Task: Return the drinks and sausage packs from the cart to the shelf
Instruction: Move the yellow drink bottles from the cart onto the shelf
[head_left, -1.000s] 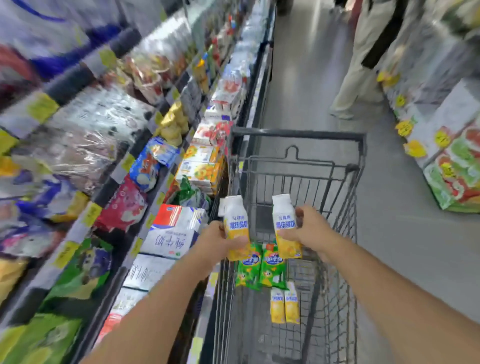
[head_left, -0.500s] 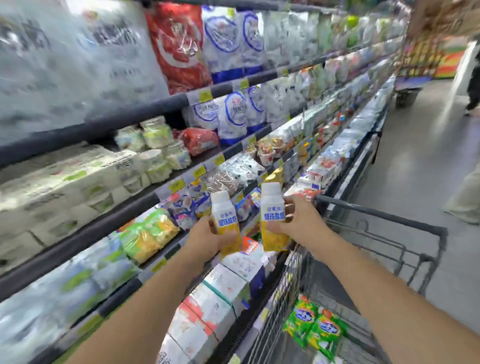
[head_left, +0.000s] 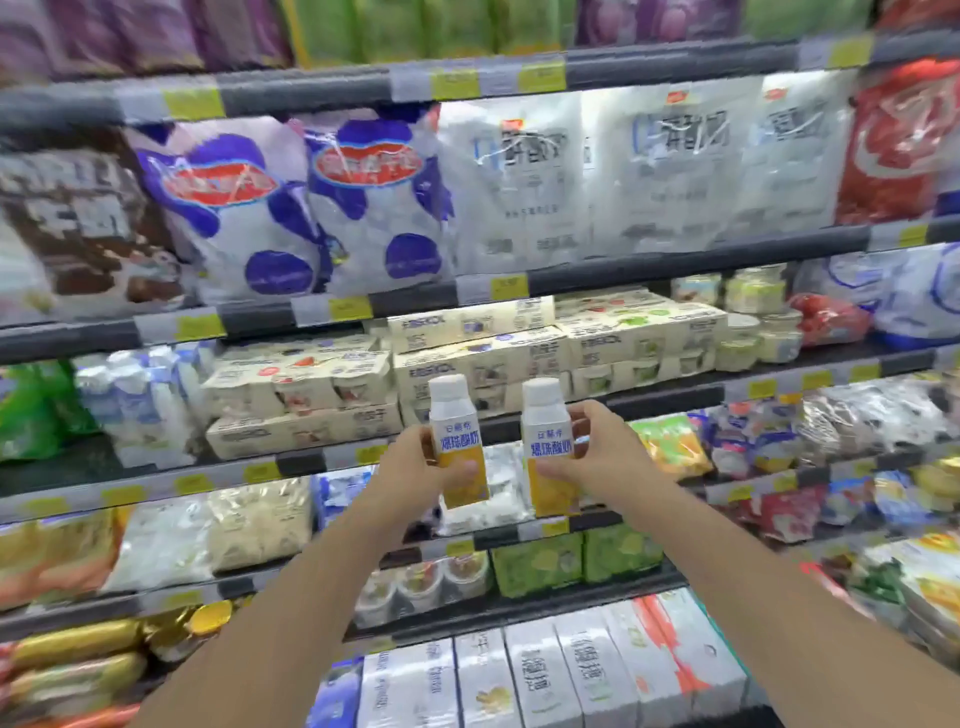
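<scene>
Both arms reach out toward the chilled shelf (head_left: 613, 270), each hand carrying one small yogurt drink upright. The left hand (head_left: 410, 475) has its fingers curled round the lower yellow part of the left bottle (head_left: 457, 441); the bottle stands at about one o'clock from that hand, its white cap above the knuckles. The right hand (head_left: 597, 457) pinches the right bottle (head_left: 548, 447) between thumb below and fingers at its side, so the bottle sits at roughly nine o'clock from the palm. The two bottles are near each other but apart, side by side, both with blue lettering facing me. Behind them at twelve o'clock are stacked cream-coloured yogurt cup packs (head_left: 467, 358). Large white-and-blue bags (head_left: 311, 208) fill the tier above. White milk cartons (head_left: 545, 675) stand at six o'clock, below the forearms.
</scene>
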